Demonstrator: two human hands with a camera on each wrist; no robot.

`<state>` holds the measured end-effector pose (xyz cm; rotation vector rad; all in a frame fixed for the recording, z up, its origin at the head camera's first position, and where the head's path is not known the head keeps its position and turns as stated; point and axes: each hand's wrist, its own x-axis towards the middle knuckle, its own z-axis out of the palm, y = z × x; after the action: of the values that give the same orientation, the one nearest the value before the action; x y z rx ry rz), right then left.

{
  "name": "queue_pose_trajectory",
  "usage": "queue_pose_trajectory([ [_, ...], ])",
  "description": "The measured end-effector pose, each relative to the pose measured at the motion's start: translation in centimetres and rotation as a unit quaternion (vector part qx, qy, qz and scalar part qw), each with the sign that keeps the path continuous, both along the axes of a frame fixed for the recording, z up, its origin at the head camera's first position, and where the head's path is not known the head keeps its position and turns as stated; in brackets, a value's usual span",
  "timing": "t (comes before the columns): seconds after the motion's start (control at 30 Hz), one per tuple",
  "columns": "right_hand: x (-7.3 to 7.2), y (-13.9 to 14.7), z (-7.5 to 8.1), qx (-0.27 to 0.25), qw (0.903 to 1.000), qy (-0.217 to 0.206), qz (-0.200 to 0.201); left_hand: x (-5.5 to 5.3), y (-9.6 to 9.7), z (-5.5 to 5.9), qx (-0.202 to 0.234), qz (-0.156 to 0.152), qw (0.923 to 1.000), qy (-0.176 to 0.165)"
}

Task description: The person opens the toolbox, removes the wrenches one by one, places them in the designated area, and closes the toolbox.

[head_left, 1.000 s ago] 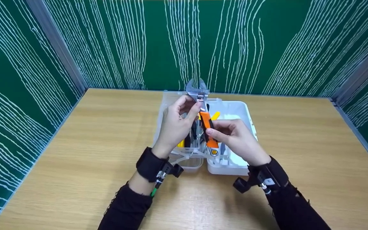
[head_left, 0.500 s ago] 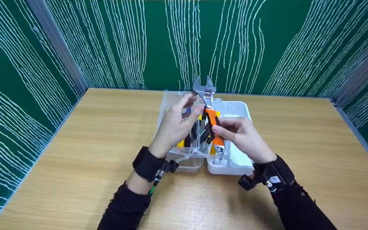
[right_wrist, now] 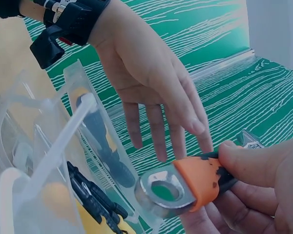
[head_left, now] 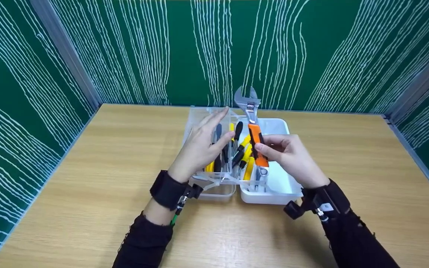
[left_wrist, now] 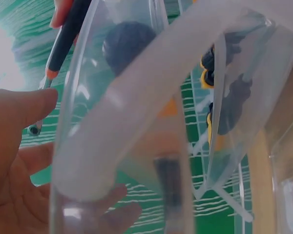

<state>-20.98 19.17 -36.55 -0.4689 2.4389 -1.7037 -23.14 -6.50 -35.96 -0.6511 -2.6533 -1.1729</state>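
Note:
My right hand (head_left: 291, 158) grips an adjustable wrench (head_left: 258, 145) by its orange and black handle, with the steel head pointing up and away. In the right wrist view the handle's ring end (right_wrist: 165, 191) faces the camera. My left hand (head_left: 199, 145) hovers over the left side of an opened plastic toolbox, its fingers straight and holding nothing. Under the hands, the toolbox's clear tray (head_left: 196, 115) holds several tools with yellow and black handles, including a black-handled one (head_left: 238, 129). The toolbox's white bin (head_left: 279, 182) lies on the right, below the wrench.
The toolbox stands on a wooden table (head_left: 125, 149) near its back edge. A clear plastic strut (head_left: 218, 181) runs across the front of the box. Green walls (head_left: 181, 48) with white wavy lines enclose the table at the back and sides.
The wrench has moved right and a little up in my right hand. My left hand has let go of the wrench's neck, straightened its fingers and drawn slightly left.

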Motion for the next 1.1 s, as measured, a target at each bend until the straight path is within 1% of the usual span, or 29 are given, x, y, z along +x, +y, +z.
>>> queue_pose_trajectory([
  [0.2,-0.2,0.8,-0.1,0.010,0.9997,-0.002,-0.020,-0.2,-0.2,-0.1,-0.022,0.018,0.9996,-0.008],
  [0.37,-0.2,1.5,-0.4,0.008,0.9993,-0.012,-0.035,-0.3,-0.3,-0.1,-0.038,0.028,0.9988,-0.015],
  [0.47,-0.2,2.0,-0.6,0.010,0.9989,-0.017,-0.042,-0.4,-0.5,-0.2,-0.040,0.032,0.9986,-0.015],
  [0.7,-0.1,3.3,-1.1,0.017,0.9981,-0.026,-0.053,-0.5,-1.0,-0.3,-0.040,0.040,0.9984,-0.001],
  [1.1,0.0,5.4,-2.0,0.031,0.9953,-0.035,-0.085,-0.6,-1.7,-0.2,-0.045,0.055,0.9972,-0.020],
])
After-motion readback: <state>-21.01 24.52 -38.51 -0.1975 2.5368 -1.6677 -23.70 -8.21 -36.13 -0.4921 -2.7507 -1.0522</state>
